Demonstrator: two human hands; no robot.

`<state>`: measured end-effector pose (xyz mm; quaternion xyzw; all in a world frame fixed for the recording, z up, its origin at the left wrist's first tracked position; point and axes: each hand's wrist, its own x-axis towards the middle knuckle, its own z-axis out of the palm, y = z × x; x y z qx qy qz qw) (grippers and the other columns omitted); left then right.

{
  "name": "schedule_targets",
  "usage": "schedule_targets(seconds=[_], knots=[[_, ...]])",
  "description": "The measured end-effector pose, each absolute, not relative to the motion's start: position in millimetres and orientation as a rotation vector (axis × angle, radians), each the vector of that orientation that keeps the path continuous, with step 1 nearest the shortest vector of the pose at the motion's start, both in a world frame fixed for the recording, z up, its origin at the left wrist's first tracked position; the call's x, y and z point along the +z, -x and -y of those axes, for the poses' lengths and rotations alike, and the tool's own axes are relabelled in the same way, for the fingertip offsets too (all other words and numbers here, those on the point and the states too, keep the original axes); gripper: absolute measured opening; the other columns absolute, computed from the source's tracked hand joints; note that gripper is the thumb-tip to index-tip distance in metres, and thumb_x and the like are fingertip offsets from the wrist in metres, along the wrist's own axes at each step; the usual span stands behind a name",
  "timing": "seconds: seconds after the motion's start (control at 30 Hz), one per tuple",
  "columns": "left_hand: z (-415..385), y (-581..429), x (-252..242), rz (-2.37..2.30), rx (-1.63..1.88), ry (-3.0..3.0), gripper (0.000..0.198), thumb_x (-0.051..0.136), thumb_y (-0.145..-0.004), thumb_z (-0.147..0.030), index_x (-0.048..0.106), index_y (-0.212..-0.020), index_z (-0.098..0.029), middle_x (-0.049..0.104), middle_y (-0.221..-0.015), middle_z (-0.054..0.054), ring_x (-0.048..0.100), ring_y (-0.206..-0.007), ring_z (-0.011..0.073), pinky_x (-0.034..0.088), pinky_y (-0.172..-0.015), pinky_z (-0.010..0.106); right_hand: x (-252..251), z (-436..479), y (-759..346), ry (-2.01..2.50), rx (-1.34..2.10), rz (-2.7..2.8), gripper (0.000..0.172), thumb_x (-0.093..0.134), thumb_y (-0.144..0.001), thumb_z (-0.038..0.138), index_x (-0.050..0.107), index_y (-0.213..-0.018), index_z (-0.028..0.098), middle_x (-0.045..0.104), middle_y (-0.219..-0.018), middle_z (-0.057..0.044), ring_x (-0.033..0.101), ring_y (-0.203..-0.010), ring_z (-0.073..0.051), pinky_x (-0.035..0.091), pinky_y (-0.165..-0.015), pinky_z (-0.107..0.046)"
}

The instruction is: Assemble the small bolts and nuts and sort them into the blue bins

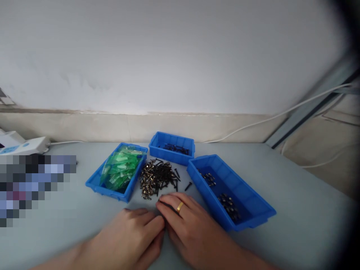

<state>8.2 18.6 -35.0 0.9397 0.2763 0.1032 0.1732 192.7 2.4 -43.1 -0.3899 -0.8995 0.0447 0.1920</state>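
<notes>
My left hand (137,232) and my right hand (188,225) meet low in the middle of the head view, just in front of a heap of dark screws and brassy metal fittings (157,175). The left fingers are curled closed, and whatever they pinch is hidden. My right fingers, one with a gold ring (180,206), are bent closed towards the left fingertips. Whether a small part sits between them cannot be made out. A single dark screw (188,186) lies on the table beyond the right hand.
A blue bin (94,185) of green plastic bags stands left of the heap. Behind it, another blue bin (156,152) holds dark screws. A longer blue bin (253,198) at right contains small metal parts. A white device (30,145) and a blurred-out patch are far left; a wall rises behind.
</notes>
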Motion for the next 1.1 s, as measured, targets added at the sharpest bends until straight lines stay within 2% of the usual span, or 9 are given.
schedule_targets(seconds=[0.1, 0.2, 0.27, 0.37, 0.57, 0.7, 0.8, 1.0, 1.1], knots=[[-19.0, -7.8, -34.5, -0.787, 0.277, -2.657, 0.011, 0.043, -0.088, -0.011, 0.05, -0.082, -0.017, 0.063, -0.08, 0.002, 0.058, -0.066, 0.0171, 0.045, -0.057, 0.028, -44.5, -1.1, -193.3, 1.119, 0.13, 2.513, 0.032, 0.048, -0.084, 0.006, 0.057, -0.114, 0.012, 0.062, -0.105, -0.012, 0.056, -0.095, -0.026, 0.049, -0.085, -0.043], [-19.3, -8.2, -34.1, -0.791, 0.264, -2.645, 0.013, 0.042, -0.089, -0.013, 0.051, -0.081, -0.017, 0.063, -0.077, 0.002, 0.058, -0.063, 0.0164, 0.045, -0.056, 0.028, -44.3, 0.1, -194.7, 1.168, 0.117, 2.488, 0.041, 0.049, -0.085, 0.009, 0.05, -0.126, 0.012, 0.059, -0.112, -0.013, 0.055, -0.099, -0.028, 0.048, -0.086, -0.044], [-19.3, -8.5, -34.1, -0.791, 0.272, -2.641, 0.014, 0.041, -0.09, -0.014, 0.051, -0.081, -0.017, 0.063, -0.078, 0.002, 0.059, -0.065, 0.0164, 0.045, -0.057, 0.027, -43.4, 0.1, -194.9, 1.179, 0.139, 2.496, 0.042, 0.049, -0.086, 0.01, 0.049, -0.127, 0.012, 0.058, -0.117, -0.012, 0.053, -0.103, -0.028, 0.047, -0.089, -0.044], [-18.5, -8.8, -33.8, -0.79, 0.28, -2.65, 0.013, 0.042, -0.089, -0.013, 0.05, -0.081, -0.018, 0.063, -0.08, 0.002, 0.058, -0.066, 0.0159, 0.045, -0.057, 0.026, -42.8, -0.9, -193.9, 1.168, 0.161, 2.521, 0.034, 0.05, -0.086, 0.009, 0.054, -0.119, 0.013, 0.06, -0.113, -0.01, 0.053, -0.1, -0.026, 0.045, -0.09, -0.043], [-17.4, -8.2, -34.5, -0.788, 0.31, -2.656, 0.01, 0.045, -0.087, -0.011, 0.05, -0.081, -0.017, 0.061, -0.078, 0.001, 0.058, -0.064, 0.0163, 0.043, -0.055, 0.027, -46.0, -3.7, -193.1, 1.17, 0.202, 2.541, 0.016, 0.051, -0.084, 0.005, 0.059, -0.094, 0.016, 0.061, -0.093, -0.007, 0.054, -0.088, -0.023, 0.047, -0.081, -0.04], [-18.5, -7.8, -34.4, -0.778, 0.283, -2.665, 0.011, 0.044, -0.087, -0.011, 0.05, -0.081, -0.017, 0.062, -0.077, 0.001, 0.058, -0.064, 0.0165, 0.044, -0.055, 0.028, -50.0, -5.1, -195.5, 1.161, 0.199, 2.584, 0.016, 0.053, -0.081, 0.001, 0.058, -0.086, 0.015, 0.061, -0.092, -0.007, 0.054, -0.087, -0.024, 0.047, -0.082, -0.041], [-18.6, -8.0, -34.3, -0.78, 0.275, -2.666, 0.011, 0.043, -0.087, -0.011, 0.05, -0.082, -0.017, 0.062, -0.079, 0.002, 0.058, -0.065, 0.017, 0.045, -0.056, 0.028, -51.1, -5.2, -195.8, 1.155, 0.238, 2.558, 0.018, 0.052, -0.082, 0.001, 0.058, -0.09, 0.015, 0.062, -0.092, -0.006, 0.055, -0.087, -0.023, 0.047, -0.084, -0.042], [-16.8, -7.7, -38.3, -0.848, 0.357, -2.63, 0.013, 0.039, -0.089, -0.013, 0.051, -0.084, -0.016, 0.062, -0.077, 0.004, 0.059, -0.063, 0.0187, 0.048, -0.055, 0.03, -45.4, -2.1, -193.8, 1.122, 0.363, 2.364, 0.03, 0.051, -0.085, 0.003, 0.056, -0.111, 0.016, 0.065, -0.098, -0.006, 0.059, -0.093, -0.022, 0.049, -0.085, -0.038], [-16.3, -6.5, -39.8, -0.875, 0.379, -2.591, 0.011, 0.04, -0.089, -0.014, 0.051, -0.089, -0.016, 0.063, -0.079, 0.005, 0.06, -0.064, 0.0196, 0.05, -0.056, 0.032, -44.3, -2.1, -193.4, 1.099, 0.478, 2.325, 0.034, 0.051, -0.084, 0.003, 0.054, -0.116, 0.016, 0.065, -0.1, -0.006, 0.061, -0.093, -0.02, 0.05, -0.085, -0.035]])
